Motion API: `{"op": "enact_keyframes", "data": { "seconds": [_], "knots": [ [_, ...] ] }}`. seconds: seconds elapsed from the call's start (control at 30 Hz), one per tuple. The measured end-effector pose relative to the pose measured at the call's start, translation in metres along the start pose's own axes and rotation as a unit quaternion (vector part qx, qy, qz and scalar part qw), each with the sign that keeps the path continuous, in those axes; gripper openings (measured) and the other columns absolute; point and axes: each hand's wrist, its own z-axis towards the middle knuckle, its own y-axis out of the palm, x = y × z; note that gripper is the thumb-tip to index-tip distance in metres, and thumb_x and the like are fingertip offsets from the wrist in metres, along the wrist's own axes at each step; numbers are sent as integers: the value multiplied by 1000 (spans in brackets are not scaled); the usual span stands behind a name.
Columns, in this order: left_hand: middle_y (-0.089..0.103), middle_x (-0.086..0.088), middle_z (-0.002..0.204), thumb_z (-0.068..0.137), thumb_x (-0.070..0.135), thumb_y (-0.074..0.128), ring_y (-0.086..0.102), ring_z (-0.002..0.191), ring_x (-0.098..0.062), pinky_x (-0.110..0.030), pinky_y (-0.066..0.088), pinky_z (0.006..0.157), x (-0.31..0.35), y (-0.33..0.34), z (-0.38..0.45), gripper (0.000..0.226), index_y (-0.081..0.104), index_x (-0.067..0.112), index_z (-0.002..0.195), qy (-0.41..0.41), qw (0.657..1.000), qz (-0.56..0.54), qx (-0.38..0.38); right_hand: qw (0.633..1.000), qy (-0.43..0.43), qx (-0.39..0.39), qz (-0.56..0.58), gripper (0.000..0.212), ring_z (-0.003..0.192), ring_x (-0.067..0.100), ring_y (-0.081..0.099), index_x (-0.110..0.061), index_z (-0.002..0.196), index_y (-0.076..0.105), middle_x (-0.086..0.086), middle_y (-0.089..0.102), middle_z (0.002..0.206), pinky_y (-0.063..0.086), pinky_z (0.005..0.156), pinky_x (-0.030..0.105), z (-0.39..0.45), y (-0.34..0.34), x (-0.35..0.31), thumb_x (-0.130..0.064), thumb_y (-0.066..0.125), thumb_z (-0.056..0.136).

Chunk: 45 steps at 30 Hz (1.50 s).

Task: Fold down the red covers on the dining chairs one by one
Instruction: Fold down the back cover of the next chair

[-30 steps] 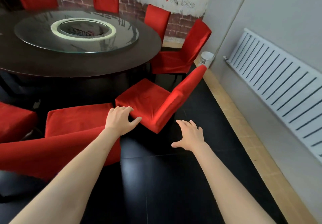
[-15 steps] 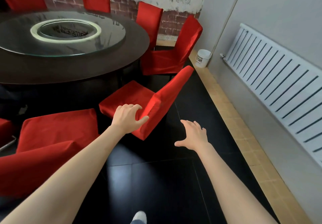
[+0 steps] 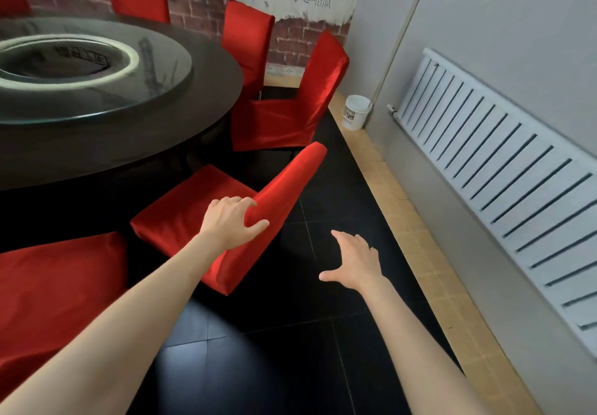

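Observation:
The nearest chair with a red cover [image 3: 193, 208] stands at the round table, its back toward me. My left hand [image 3: 231, 220] is at the near top corner of that back, fingers curled over the edge and thumb on the outer face of the cover. Spread and holding nothing, my right hand [image 3: 353, 261] hovers over the black floor just right of the chair back. Another red-covered chair [image 3: 290, 117] stands behind it, and one more [image 3: 248, 36] sits further back. A red-covered seat [image 3: 55, 288] lies at my lower left.
The dark round table [image 3: 129, 137] with a glass turntable [image 3: 155, 82] fills the upper left. A white radiator [image 3: 504, 169] runs along the right wall, with a white bucket [image 3: 355, 112] in the corner. Black floor tiles [image 3: 274, 366] stretch in front of me.
I have come closer to the nearest chair. My left hand has moved up onto the near top corner of its back, and my right hand has stayed spread beside it.

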Motion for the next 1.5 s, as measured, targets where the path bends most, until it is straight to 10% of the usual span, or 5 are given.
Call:
{"op": "enact_keyframes", "data": {
  "seconds": [1.0, 1.5],
  "knots": [
    [56, 1, 126, 81, 65, 55, 55, 114, -23, -38, 42, 95, 52, 87, 132, 68, 46, 27, 136, -297, 951, -83, -19, 930, -328, -98, -134, 103, 148, 25, 16, -25, 154, 18, 3, 23, 160, 23, 116, 51, 319, -57, 16, -56, 75, 73],
    [58, 6, 129, 67, 82, 21, 51, 121, -18, -37, 29, 102, 83, 128, 158, 89, 54, 29, 131, -479, 878, 25, 6, 801, -530, -139, -241, 96, 142, 29, 23, -35, 151, 21, 0, 31, 154, 12, 114, 55, 443, -36, 13, -81, 50, 72]
  ]
}}
